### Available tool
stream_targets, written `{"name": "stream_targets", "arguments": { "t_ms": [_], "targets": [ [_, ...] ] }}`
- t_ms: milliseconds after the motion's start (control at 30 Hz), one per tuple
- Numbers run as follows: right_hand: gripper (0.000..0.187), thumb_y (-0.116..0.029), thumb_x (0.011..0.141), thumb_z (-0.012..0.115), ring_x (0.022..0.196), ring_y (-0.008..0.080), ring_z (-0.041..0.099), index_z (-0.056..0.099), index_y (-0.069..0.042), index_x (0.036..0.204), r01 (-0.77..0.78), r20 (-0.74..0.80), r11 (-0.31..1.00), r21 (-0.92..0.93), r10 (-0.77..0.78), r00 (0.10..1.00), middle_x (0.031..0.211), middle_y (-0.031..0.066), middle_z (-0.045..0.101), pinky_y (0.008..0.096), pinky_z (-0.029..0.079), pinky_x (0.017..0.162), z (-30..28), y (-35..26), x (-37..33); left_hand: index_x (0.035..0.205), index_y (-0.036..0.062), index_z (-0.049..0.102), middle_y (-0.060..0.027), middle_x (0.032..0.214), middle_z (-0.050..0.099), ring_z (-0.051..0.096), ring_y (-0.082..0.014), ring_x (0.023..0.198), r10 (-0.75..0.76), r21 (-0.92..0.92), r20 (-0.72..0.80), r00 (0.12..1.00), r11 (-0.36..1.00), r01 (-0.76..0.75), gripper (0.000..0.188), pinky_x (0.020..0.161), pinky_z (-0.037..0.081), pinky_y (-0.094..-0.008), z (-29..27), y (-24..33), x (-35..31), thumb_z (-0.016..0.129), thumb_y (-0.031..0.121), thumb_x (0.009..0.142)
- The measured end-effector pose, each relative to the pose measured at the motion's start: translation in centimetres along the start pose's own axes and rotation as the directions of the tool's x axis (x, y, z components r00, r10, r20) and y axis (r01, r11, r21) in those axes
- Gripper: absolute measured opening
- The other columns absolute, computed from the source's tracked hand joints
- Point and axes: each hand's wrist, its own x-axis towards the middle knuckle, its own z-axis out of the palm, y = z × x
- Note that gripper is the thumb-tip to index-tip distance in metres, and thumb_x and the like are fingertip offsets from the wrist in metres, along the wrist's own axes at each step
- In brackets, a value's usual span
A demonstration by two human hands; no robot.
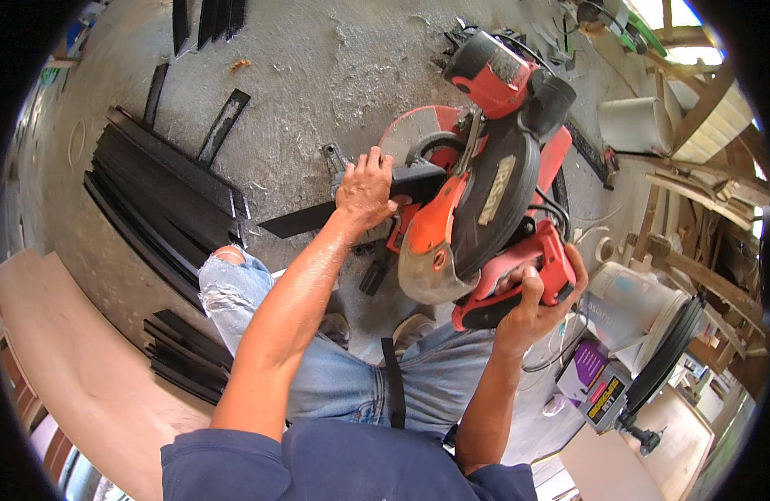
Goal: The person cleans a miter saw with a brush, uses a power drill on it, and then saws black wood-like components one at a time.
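Note:
In front of me on the floor stands a red and black miter saw (503, 179). My right hand (528, 311) is closed around its red handle (527, 265); whether a finger presses the trigger cannot be made out. A cloudy clear guard (425, 265) hangs at the near side of the blade cover. My left hand (366, 190) lies closed over the saw's fence and a black bar (300, 220), holding the bar on the saw's left side. The bar's free end points left, and its other end disappears under the saw head.
Long black bars (155, 184) are stacked to the left, with shorter black pieces (184, 351) nearer me. A tan board (93, 367) lies at lower left. On the right are a white bucket (631, 305), a purple and black box (592, 384) and timber (710, 275).

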Motion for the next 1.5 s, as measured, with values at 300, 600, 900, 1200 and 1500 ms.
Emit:
{"name": "stream_targets", "arguments": {
  "t_ms": [300,600,900,1200,1500],
  "targets": [
    [0.055,-0.006,0.084,0.057,0.057,0.0128,0.052,0.037,-0.002,0.135,-0.006,-0.069,0.997,-0.080,0.000,0.998,0.074,0.0088,0.054,0.0241,0.048,0.051,0.1,0.0,-0.2,0.126,0.0174,0.056,-0.0172,0.115,0.054,0.059,-0.0367,0.110,-0.156,-0.008,0.228,0.961,0.987,0.162,0.053,0.089,0.054,-0.0466,-0.1,-0.2,1.3,0.078,0.021,0.077],
    [0.061,-0.010,0.084,0.058,0.054,0.0166,0.055,0.032,-0.003,0.138,-0.065,-0.130,0.994,-0.093,0.052,0.990,0.074,0.0141,0.056,0.0296,0.052,0.055,0.2,-0.1,-0.9,0.124,0.0152,0.057,-0.0189,0.113,0.053,0.057,-0.0386,0.109,-0.122,0.003,0.254,0.960,0.992,0.125,0.059,0.086,0.054,-0.0477,-0.7,-0.3,1.7,0.077,0.015,0.069],
    [0.064,-0.011,0.084,0.060,0.059,0.0171,0.055,0.029,-0.008,0.140,-0.132,-0.143,0.979,-0.156,0.110,0.984,0.069,0.0106,0.056,0.0303,0.052,0.058,-0.5,0.0,-1.4,0.120,0.0125,0.059,-0.0186,0.114,0.052,0.055,-0.0395,0.109,-0.130,-0.008,0.298,0.946,0.990,0.138,0.053,0.082,0.054,-0.0482,-0.8,0.0,2.5,0.079,0.020,0.072],
    [0.065,-0.013,0.085,0.057,0.058,0.0190,0.056,0.024,-0.010,0.140,-0.117,-0.054,0.974,-0.195,0.109,0.993,0.067,0.0113,0.056,0.0310,0.050,0.060,-1.2,0.5,-2.2,0.122,0.0114,0.058,-0.0156,0.110,0.050,0.055,-0.0360,0.106,-0.151,-0.019,0.304,0.941,0.986,0.164,0.061,0.081,0.055,-0.0468,-0.3,0.5,2.6,0.078,0.010,0.064],
    [0.059,-0.005,0.087,0.060,0.057,0.0177,0.057,0.027,-0.013,0.136,-0.079,0.042,0.985,-0.154,0.086,0.995,0.072,0.0159,0.061,0.0304,0.050,0.054,-1.3,0.8,-2.3,0.121,0.0101,0.057,-0.0155,0.106,0.050,0.054,-0.0373,0.103,-0.117,0.013,0.312,0.943,0.993,0.119,0.057,0.077,0.053,-0.0497,-0.6,0.1,2.4,0.081,0.023,0.071]
  ]
}}
